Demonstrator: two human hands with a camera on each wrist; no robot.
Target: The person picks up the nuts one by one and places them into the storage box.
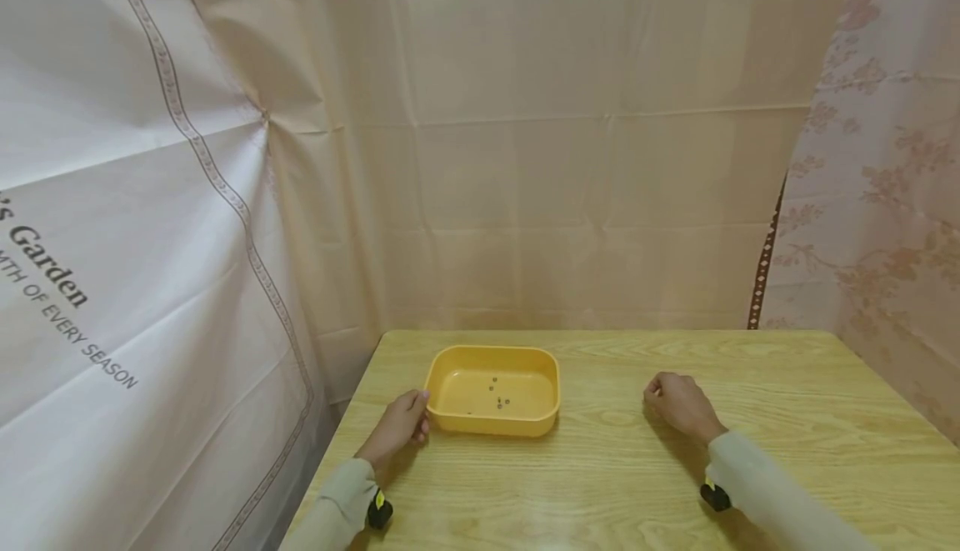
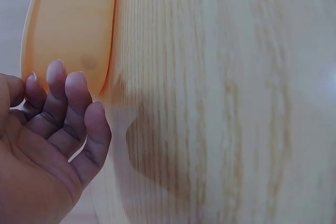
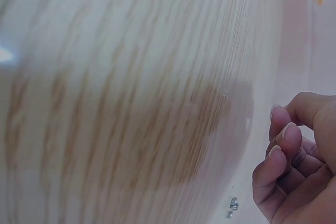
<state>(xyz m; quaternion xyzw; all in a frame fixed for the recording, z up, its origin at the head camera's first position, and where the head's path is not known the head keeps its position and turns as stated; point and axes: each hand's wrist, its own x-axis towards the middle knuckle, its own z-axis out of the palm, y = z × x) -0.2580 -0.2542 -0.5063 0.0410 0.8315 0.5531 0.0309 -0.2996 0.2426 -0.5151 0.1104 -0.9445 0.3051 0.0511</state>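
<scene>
The yellow tray (image 1: 492,390) sits on the wooden table (image 1: 615,468) toward the far-left part, at about 11 o'clock from table centre. A few small dark bits (image 1: 498,397), prob. screws or nuts, lie loose on its floor, near the middle.

Risks, as I judge them: the tray looks light and shallow w/ low walls, so a nudge from the hand at its left end could skate it across the smooth top and rattle the small bits about, maybe over the rim. The table's left edge is near that side too, so a pull toward 8 o'clock could bring the tray close to the drop. Two tiny metal pieces (image 3: 231,206) show in the right wrist view below the right fingers; they're small enough to roll off or get swept by a sleeve w/o being noticed.

Left hand (image 1: 400,428) rests on the table at the tray's 9 o'clock, fingertips at the near-left corner; touching or just short of it, can't tell for sure. Left wrist view shows the fingers (image 2: 67,103) lightly bent and held together, gripping nothing.

Right hand (image 1: 678,405) rests on the table at the tray's 3 o'clock, well apart from it. Fingers are curled in loosely; whether they pinch anything small, can't tell.
</scene>
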